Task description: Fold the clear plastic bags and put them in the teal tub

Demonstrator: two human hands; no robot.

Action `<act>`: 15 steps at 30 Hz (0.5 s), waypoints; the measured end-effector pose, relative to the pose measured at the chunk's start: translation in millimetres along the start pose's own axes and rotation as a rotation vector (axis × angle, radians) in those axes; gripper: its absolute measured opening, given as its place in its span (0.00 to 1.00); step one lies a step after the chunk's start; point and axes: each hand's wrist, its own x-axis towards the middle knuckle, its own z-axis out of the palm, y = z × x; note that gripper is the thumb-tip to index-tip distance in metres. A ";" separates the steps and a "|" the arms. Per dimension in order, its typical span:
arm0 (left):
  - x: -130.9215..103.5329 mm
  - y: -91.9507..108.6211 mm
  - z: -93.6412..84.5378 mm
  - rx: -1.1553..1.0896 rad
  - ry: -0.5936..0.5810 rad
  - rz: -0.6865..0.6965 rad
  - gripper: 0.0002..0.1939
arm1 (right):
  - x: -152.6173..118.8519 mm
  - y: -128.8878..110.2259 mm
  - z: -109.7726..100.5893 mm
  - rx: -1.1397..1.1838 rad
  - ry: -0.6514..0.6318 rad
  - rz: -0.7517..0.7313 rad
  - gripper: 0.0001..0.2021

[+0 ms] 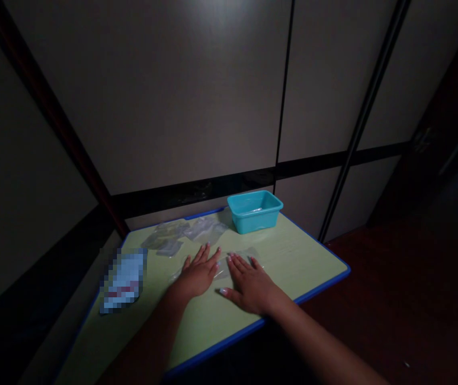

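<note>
A clear plastic bag [221, 269] lies on the table under both of my hands, partly hidden by them. My left hand [200, 274] rests palm down on its left part with the fingers spread. On its right part my right hand [249, 284] lies flat, its thumb stretched out to the left. More clear plastic bags [204, 230] lie loosely beyond my left hand, overlapping, toward the back edge. Behind my right hand stands a turquoise plastic basin [256, 220] with something small and pale inside that I cannot make out.
The light green table [304, 262] has a blue rim and stands near a panelled wardrobe [196, 107]. At the table's left edge lies a pale blue item [124, 280], blurred by pixelation. A dark red floor [393, 310] shows on the right.
</note>
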 end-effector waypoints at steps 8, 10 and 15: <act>-1.4 5.2 2.7 0.022 0.041 -0.075 0.30 | -34.8 34.1 -14.3 -0.041 0.003 0.148 0.41; -1.4 7.0 2.6 0.045 0.104 -0.076 0.31 | -36.2 34.5 -15.2 -0.042 0.009 0.165 0.41; 1.0 9.8 0.2 0.047 0.190 0.054 0.30 | -28.2 19.6 -15.7 -0.004 0.047 0.121 0.37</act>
